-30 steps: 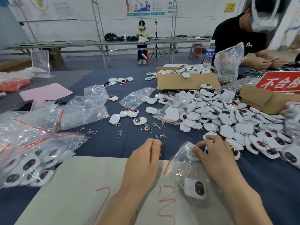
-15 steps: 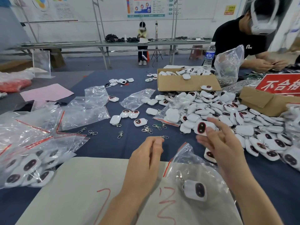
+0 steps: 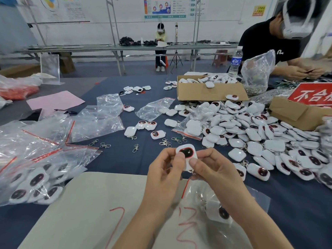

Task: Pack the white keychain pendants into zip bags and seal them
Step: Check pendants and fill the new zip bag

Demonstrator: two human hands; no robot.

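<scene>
A white keychain pendant point(image 3: 186, 152) with a dark oval face is held upright above the table between my left hand point(image 3: 166, 169) and my right hand point(image 3: 213, 169); both pinch it with thumb and fingers. Under my right forearm lies a clear zip bag point(image 3: 203, 198) with a red seal strip, holding one pendant point(image 3: 218, 212). A big heap of loose pendants point(image 3: 255, 137) covers the blue cloth to the right.
Packed and empty zip bags point(image 3: 41, 159) pile up at the left. Loose metal clasps point(image 3: 165, 141) lie ahead of my hands. A cardboard box point(image 3: 210, 92) of pendants stands behind, a red sign point(image 3: 312, 95) to the right. Another person point(image 3: 280, 42) works at far right. A beige board point(image 3: 86, 209) lies under my arms.
My right hand took a pendant from the heap and carried it left to the centre. My left hand rose from the board and now pinches the same pendant.
</scene>
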